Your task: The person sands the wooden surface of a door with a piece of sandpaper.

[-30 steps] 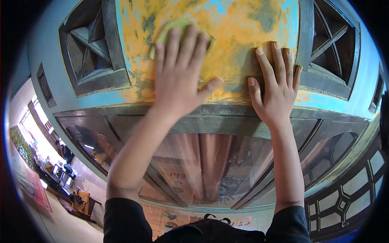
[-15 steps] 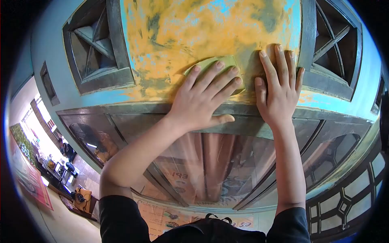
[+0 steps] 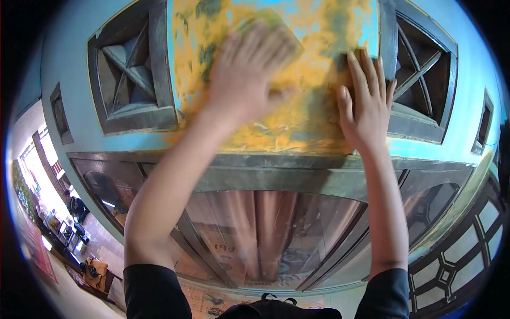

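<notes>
My left hand point(image 3: 241, 80), blurred by motion, presses a yellow-green sheet of sandpaper point(image 3: 277, 22) flat against the patchy wall panel point(image 3: 313, 80). Its fingers lie over the sheet, and only the sheet's upper and right edges show past them. Orange, blue and grey patches cover the panel. My right hand point(image 3: 366, 114) rests open at the panel's right edge, fingers pointing up, thumb apart, holding nothing. Its fingertips are close to the dark frame of the right vent.
Dark wooden vents with crossed bars flank the panel, one at left point(image 3: 133, 69) and one at right point(image 3: 422, 69). Below runs a dark wooden ledge point(image 3: 265, 173) above glazed panes with a brown curtain point(image 3: 273, 228). A latticed door point(image 3: 451, 255) stands at lower right.
My left hand has slid the sandpaper up and a little left across the panel. The right hand keeps its place near the right vent. The view has tilted slightly upward.
</notes>
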`<action>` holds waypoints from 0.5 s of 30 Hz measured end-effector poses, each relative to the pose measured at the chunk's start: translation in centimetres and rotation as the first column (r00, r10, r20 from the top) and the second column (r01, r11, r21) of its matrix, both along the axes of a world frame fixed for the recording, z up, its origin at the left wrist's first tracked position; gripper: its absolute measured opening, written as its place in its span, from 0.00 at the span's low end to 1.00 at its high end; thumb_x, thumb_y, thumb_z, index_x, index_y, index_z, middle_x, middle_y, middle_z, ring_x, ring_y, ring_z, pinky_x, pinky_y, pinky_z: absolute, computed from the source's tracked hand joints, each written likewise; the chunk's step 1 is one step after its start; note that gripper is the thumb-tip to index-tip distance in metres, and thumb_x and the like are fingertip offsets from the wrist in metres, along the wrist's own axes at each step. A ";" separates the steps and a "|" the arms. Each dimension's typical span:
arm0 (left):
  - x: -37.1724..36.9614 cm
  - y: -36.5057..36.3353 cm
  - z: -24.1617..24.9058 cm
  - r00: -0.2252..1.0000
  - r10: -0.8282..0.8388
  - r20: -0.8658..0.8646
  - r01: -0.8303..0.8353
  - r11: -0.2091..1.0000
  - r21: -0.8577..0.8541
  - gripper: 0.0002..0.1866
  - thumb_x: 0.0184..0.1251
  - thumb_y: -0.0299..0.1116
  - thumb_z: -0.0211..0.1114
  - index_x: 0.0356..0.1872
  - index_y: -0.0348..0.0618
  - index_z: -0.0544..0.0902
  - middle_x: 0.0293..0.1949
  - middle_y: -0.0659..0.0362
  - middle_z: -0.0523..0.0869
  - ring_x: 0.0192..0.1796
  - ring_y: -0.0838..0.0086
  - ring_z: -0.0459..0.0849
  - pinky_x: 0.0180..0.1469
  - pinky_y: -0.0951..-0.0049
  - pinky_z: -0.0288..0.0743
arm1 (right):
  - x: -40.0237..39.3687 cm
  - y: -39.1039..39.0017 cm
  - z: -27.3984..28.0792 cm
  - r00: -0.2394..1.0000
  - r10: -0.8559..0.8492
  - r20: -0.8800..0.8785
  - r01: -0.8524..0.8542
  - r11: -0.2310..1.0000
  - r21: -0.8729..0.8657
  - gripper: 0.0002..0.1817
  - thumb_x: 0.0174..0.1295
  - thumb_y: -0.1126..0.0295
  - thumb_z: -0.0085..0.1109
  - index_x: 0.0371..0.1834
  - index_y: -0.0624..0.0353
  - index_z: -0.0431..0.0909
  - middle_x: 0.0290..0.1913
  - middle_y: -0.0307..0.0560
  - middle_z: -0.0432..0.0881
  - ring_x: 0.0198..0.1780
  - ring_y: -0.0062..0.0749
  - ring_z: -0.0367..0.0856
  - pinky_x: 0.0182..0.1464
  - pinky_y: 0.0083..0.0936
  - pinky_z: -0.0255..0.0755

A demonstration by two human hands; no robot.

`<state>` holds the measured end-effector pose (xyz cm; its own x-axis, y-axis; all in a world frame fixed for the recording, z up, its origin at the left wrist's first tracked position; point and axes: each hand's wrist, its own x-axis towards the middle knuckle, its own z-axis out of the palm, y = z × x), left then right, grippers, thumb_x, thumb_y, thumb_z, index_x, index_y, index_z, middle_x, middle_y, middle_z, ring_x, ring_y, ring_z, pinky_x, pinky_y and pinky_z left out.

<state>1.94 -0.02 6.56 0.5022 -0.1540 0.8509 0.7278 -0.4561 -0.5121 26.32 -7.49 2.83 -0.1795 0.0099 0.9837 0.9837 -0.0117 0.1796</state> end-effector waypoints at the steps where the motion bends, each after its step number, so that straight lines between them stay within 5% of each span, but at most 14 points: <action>1: -0.7 1.3 2.7 0.993 0.009 0.115 -0.015 0.999 0.047 0.43 0.72 0.69 0.50 0.79 0.53 0.64 0.81 0.59 0.62 0.83 0.57 0.53 0.82 0.43 0.42 | 0.1 0.1 1.7 1.000 -0.004 0.028 0.003 1.000 0.030 0.30 0.72 0.53 0.52 0.77 0.42 0.68 0.80 0.45 0.63 0.82 0.52 0.55 0.78 0.66 0.42; 3: -0.1 2.0 4.4 0.961 0.051 0.273 -0.076 0.994 0.081 0.44 0.71 0.70 0.50 0.80 0.55 0.62 0.81 0.60 0.60 0.83 0.57 0.53 0.82 0.44 0.42 | -0.1 0.4 3.9 0.998 0.003 0.063 -0.007 0.998 0.069 0.29 0.71 0.55 0.54 0.76 0.42 0.69 0.80 0.45 0.64 0.82 0.52 0.55 0.79 0.65 0.45; 9: 2.2 -1.2 -2.5 0.967 -0.075 -0.242 0.046 0.992 -0.120 0.43 0.70 0.67 0.55 0.78 0.52 0.66 0.80 0.56 0.63 0.82 0.55 0.55 0.82 0.44 0.44 | -0.1 0.6 4.6 0.996 0.062 0.059 -0.066 0.995 0.074 0.29 0.69 0.60 0.54 0.75 0.41 0.70 0.79 0.45 0.65 0.81 0.50 0.57 0.80 0.58 0.48; 13: 1.2 0.0 4.4 0.998 0.036 0.043 -0.039 0.997 0.071 0.43 0.68 0.65 0.58 0.78 0.51 0.66 0.80 0.56 0.62 0.82 0.55 0.55 0.82 0.44 0.44 | 0.1 0.4 4.6 0.997 0.047 0.064 -0.052 0.995 0.080 0.28 0.69 0.61 0.53 0.74 0.40 0.71 0.78 0.44 0.66 0.80 0.49 0.58 0.80 0.58 0.49; 15: 2.1 -0.6 3.2 0.997 0.070 0.016 -0.071 0.997 0.028 0.43 0.68 0.67 0.56 0.78 0.52 0.65 0.81 0.56 0.61 0.83 0.55 0.54 0.81 0.44 0.45 | 0.2 0.5 4.5 0.997 0.043 0.057 -0.048 0.995 0.085 0.27 0.70 0.62 0.53 0.74 0.40 0.71 0.78 0.43 0.65 0.81 0.48 0.58 0.80 0.58 0.49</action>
